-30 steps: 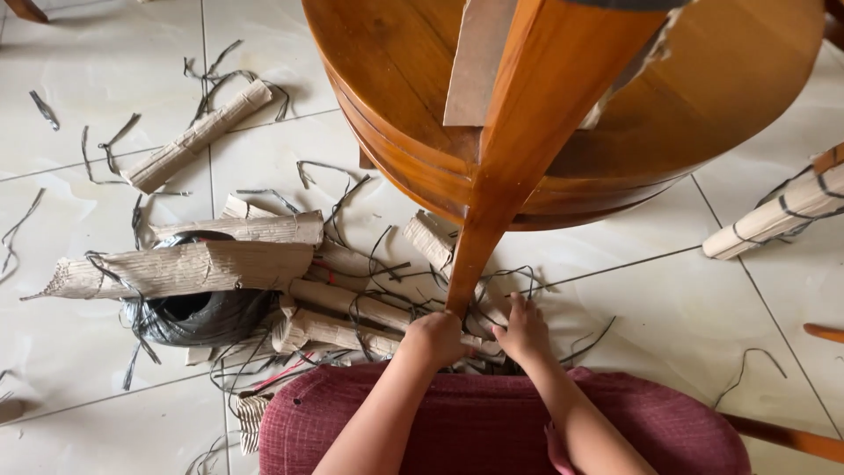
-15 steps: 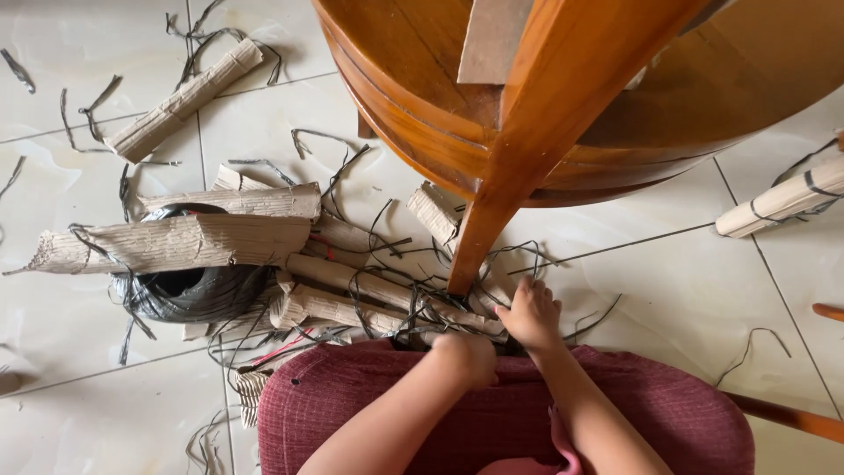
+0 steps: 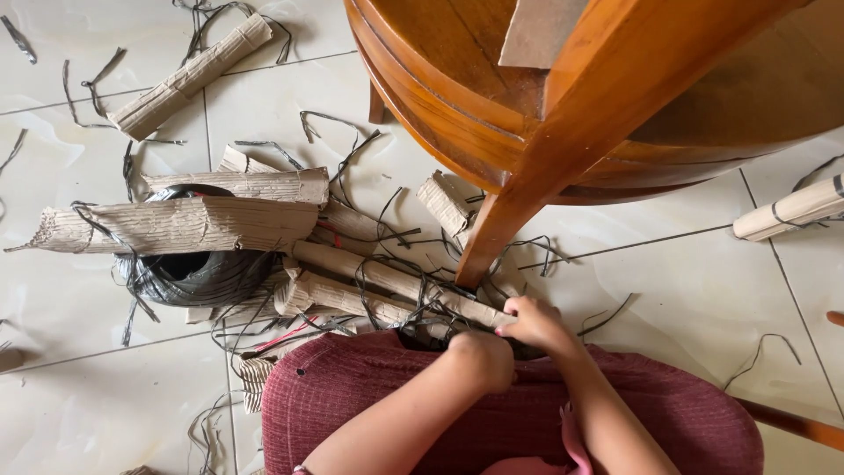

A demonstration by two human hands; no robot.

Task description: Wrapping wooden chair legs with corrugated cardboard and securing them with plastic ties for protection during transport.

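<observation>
my right hand (image 3: 536, 324) is down at the edge of the red cushion (image 3: 369, 396), fingers curled and pinching at the tangle of dark strands (image 3: 413, 308) and a cardboard roll (image 3: 457, 310) lying just past the cushion's rim, right below the foot of the wooden leg (image 3: 492, 237). my left hand (image 3: 482, 359) is balled up beside it, pressed against the cushion's edge; i cannot tell whether it holds anything, since the knuckles hide the palm.

to do this well i think i should keep the pinch low and close to the roll, and draw one strand at a time so the tangle doesn't drag the other rolls along.

the leg stands just above my fingers and crowds them, and the round wooden frame (image 3: 457, 105) hangs over the whole spot. to the left lie more cardboard pieces (image 3: 176, 224), flattened and torn, partly covering a coil of black strapping (image 3: 193, 277). another roll (image 3: 189, 79) lies well apart up left, and one (image 3: 791, 209) at the right edge. loose strands are scattered over the pale tiled floor (image 3: 686, 290).
</observation>
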